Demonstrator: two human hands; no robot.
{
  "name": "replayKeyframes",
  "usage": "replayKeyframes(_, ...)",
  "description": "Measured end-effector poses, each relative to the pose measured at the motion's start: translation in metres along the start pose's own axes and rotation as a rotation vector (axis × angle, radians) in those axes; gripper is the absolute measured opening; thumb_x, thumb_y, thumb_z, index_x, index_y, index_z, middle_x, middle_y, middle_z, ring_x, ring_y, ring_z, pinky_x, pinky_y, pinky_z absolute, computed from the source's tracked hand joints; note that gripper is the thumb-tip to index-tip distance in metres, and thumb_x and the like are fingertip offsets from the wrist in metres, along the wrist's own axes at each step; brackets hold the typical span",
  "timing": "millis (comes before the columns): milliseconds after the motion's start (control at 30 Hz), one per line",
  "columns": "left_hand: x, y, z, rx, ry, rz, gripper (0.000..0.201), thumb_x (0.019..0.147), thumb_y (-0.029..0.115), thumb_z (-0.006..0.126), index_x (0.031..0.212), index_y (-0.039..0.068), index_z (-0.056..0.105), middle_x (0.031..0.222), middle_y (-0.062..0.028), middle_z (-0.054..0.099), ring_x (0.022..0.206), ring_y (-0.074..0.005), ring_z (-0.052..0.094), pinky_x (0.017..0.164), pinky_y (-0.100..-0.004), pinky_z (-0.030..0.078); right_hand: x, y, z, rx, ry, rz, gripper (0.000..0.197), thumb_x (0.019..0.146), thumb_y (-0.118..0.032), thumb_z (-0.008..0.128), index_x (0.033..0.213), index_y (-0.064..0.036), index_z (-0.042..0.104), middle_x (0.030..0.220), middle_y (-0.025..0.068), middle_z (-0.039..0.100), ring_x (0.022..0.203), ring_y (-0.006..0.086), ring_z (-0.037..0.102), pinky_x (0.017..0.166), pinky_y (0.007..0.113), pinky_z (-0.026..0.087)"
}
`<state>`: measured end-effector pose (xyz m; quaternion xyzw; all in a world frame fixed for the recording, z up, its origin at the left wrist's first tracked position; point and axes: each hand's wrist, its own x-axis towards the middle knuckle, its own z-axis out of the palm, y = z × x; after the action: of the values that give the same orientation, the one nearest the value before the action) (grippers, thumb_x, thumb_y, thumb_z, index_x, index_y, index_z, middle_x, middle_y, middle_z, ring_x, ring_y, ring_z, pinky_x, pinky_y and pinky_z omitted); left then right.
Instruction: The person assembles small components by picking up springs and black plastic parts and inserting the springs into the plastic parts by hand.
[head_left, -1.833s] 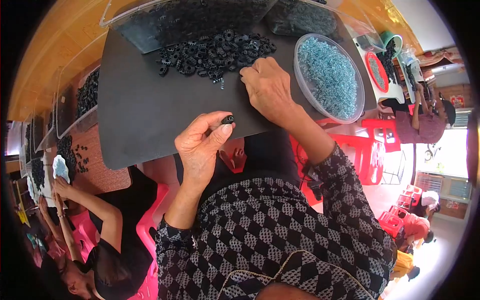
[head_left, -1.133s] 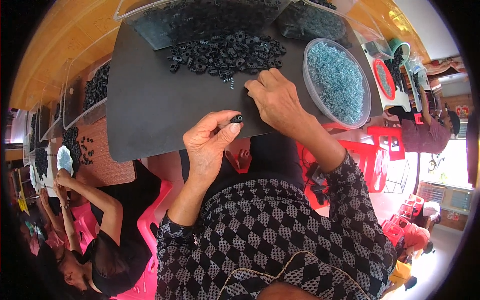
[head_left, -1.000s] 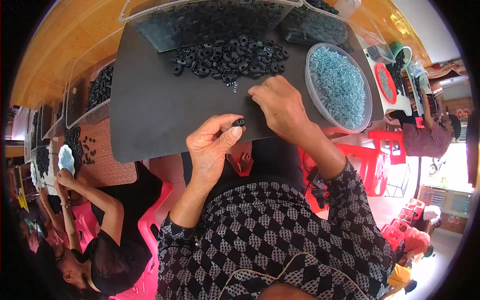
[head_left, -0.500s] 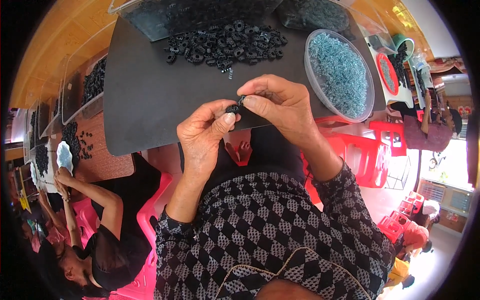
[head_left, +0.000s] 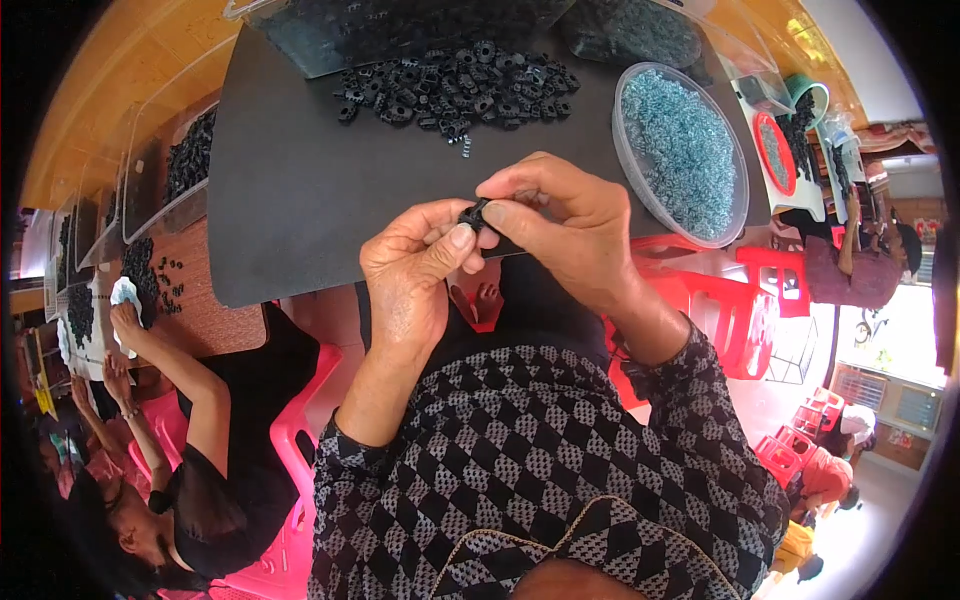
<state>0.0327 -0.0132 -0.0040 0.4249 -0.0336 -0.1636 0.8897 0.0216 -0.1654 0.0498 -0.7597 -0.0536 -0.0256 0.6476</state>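
Table [head_left: 300, 210]: lay dark beneath both hands.
Tub [head_left: 628, 155]: stood rightward with bluish bits [head_left: 682, 155], obstructing neither hand.
Black heap [head_left: 460, 90]: lay beyond them.
Right hand [head_left: 580, 225]: pinched closed on the right end of the black part [head_left: 473, 214].
Left hand [head_left: 408, 265]: closed on the rest.
Black part: sat between them, mostly hidden, apparently mid-manipulation; steady pinching seemed called for next.

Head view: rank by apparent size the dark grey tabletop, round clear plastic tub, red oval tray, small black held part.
Largest first:
Dark grey tabletop
Clear plastic tub
Red oval tray
Held part, partly hidden
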Motion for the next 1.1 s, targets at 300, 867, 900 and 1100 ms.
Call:
replayKeyframes(300,-0.001,0.002,0.008,0.080,0.039,0.079,0.019,0.082,0.004,0.065,0.099,-0.005,0.063,0.084,-0.0100,0.066,0.068,-0.0097,0.058,0.062,-0.0198,0.048,0.000,-0.001,-0.002,0.053,0.018,0.029,0.013,0.082,0.006,0.060,0.094,0.0044,0.063,0.086,0.0054,0.061,0.076,0.0105,0.061,0.069,0.021,0.049)
replayKeyframes(867,-0.006,-0.013,0.000,0.394,0.087,0.265,0.018,0.082,0.006,0.065,0.097,-0.005,0.063,0.081,-0.0062,0.064,0.071,-0.0105,0.059,0.060,-0.0195,0.047,0.000,0.013,-0.005,-0.195,-0.061,-0.071,0.011,0.080,0.004,0.060,0.091,0.0025,0.063,0.087,0.0044,0.060,0.077,0.0073,0.056,0.066,0.021,0.045)
replayKeyframes(900,-0.005,-0.013,0.000,0.431,0.079,0.281,0.018,0.083,0.006,0.065,0.096,-0.005,0.063,0.080,-0.0056,0.064,0.070,-0.0099,0.059,0.060,-0.0193,0.046,0.001,0.010,-0.005,-0.200,-0.066,-0.052,0.011,0.082,0.002,0.060,0.092,0.0030,0.063,0.085,0.0045,0.059,0.076,0.0076,0.055,0.066,0.021,0.045)
replayKeyframes(1100,-0.005,-0.010,-0.002,0.525,0.044,0.296,0.018,0.083,0.007,0.065,0.096,-0.005,0.064,0.079,-0.0034,0.063,0.070,-0.0078,0.056,0.062,-0.0191,0.045,0.009,0.008,-0.017,-0.456,-0.272,-0.246,0.013,0.085,-0.004,0.056,0.093,0.0048,0.060,0.077,0.0113,0.057,0.070,0.0202,0.055,0.062,0.030,0.043)
